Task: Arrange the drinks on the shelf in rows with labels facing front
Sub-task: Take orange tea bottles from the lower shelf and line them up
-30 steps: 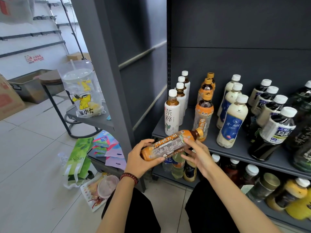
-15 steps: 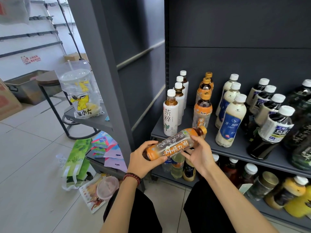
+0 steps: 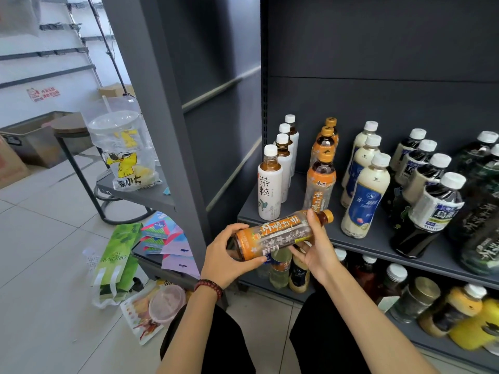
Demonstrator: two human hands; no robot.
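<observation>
I hold an orange-labelled tea bottle (image 3: 280,233) lying nearly flat in front of the grey shelf (image 3: 378,244), its orange cap pointing right. My left hand (image 3: 226,255) grips its base end. My right hand (image 3: 313,247) curls round its neck end. Behind it on the shelf stand rows running front to back: white-labelled tea bottles (image 3: 270,184), orange tea bottles (image 3: 321,179), cream bottles with blue labels (image 3: 364,195), dark oolong bottles (image 3: 429,209). Dark green bottles (image 3: 480,211) crowd the far right.
A lower shelf (image 3: 432,344) holds mixed bottles and yellow drinks. At left a grey upright panel (image 3: 162,125), a stool with a plastic cup bag (image 3: 124,149), and green and coloured packets (image 3: 118,260) on the tiled floor. My knees are below.
The held bottle has been turned in my hands, so the orange front label and a barcode now show. It has also risen slightly toward the shelf edge.
</observation>
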